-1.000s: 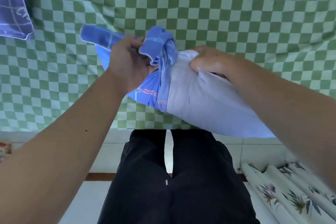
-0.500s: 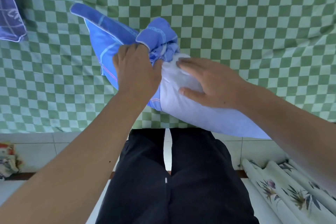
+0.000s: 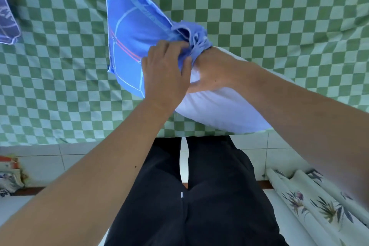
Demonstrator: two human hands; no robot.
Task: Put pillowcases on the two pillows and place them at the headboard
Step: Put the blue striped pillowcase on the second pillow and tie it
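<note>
A white pillow (image 3: 223, 110) lies across the near edge of the bed, on the green checked sheet (image 3: 259, 6), its left end going into a blue pillowcase (image 3: 131, 32). The pillowcase stands up and away to the far left, its opening bunched around the pillow's end. The left hand (image 3: 165, 74) has its grip closed on the bunched blue cloth at the opening, fingers curled over the fold. The right hand (image 3: 211, 70) reaches into that opening along the pillow; its fingers are hidden inside the cloth, so I cannot tell its grip, though the thumb seems to press the pillow. A second blue cloth (image 3: 8, 24) lies at the far left edge. Floral fabric (image 3: 319, 203) hangs near right.
</note>
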